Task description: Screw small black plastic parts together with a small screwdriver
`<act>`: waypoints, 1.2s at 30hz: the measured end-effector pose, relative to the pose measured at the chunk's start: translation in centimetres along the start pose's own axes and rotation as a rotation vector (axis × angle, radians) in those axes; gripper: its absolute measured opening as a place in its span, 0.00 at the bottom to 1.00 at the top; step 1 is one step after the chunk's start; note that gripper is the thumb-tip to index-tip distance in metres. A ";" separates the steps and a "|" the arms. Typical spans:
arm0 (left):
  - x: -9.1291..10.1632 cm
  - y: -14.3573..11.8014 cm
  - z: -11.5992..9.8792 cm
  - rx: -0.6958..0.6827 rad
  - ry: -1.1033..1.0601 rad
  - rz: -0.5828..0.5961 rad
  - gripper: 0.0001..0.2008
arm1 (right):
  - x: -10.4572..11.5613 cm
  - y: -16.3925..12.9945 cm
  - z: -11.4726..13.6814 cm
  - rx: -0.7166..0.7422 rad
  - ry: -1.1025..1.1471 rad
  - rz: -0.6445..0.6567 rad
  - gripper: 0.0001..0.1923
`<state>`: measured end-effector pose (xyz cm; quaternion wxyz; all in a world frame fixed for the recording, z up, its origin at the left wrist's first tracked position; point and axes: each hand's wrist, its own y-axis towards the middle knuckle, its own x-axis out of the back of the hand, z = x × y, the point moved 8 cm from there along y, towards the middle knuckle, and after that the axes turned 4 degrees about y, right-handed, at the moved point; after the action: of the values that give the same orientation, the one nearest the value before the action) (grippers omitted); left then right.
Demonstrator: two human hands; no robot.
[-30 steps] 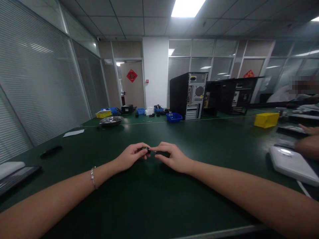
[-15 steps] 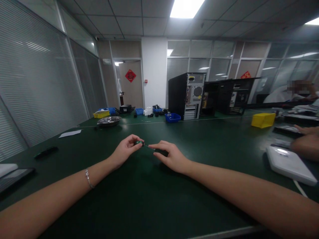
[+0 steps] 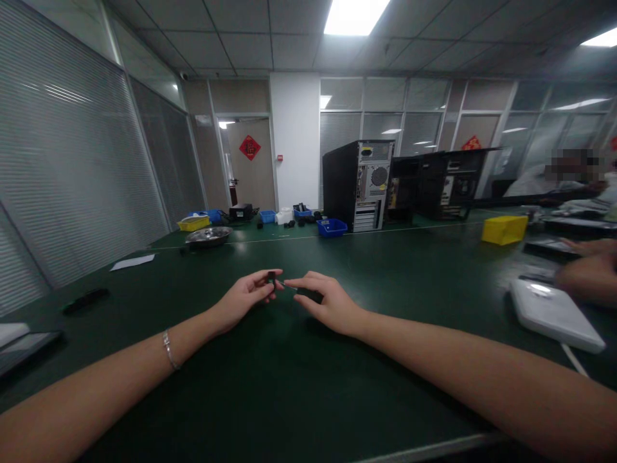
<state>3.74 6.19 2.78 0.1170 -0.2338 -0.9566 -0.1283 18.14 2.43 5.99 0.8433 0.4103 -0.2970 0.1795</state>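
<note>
Left hand (image 3: 243, 297) pinches a small dark part (image 3: 271, 278) between thumb and fingertips, held just above the green table (image 3: 289, 386). Right hand (image 3: 328, 302) rests on the table just beside it, fingers closed on a thin tool (image 3: 308, 294) with a dark handle; the metal tip points left toward the part. Tip and part are very near, contact cannot be told. Both too small and blurred to identify further. Bracelet (image 3: 168, 349) on the left wrist.

Around: white flat device (image 3: 554, 315) at right, with another person's hand (image 3: 585, 278) near it. Yellow bin (image 3: 504, 229) far right, blue bin (image 3: 331, 227) mid-table, metal dish (image 3: 208, 236) and yellow tray (image 3: 193, 223) further left. Two black PC towers (image 3: 359, 185) stand at the back of the table. Paper sheet (image 3: 132, 262) and a dark flat object (image 3: 85, 299) on the left side, a tablet-like slab (image 3: 24, 344) at the left edge.
</note>
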 end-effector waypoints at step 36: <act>-1.6 -0.6 -0.4 0.039 0.075 0.078 0.19 | -0.3 0.1 0.3 0.029 0.029 0.028 0.17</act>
<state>4.93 4.92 2.56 0.1622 -0.2634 -0.9441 -0.1136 17.76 2.25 6.04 0.8389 0.4156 -0.2877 0.2017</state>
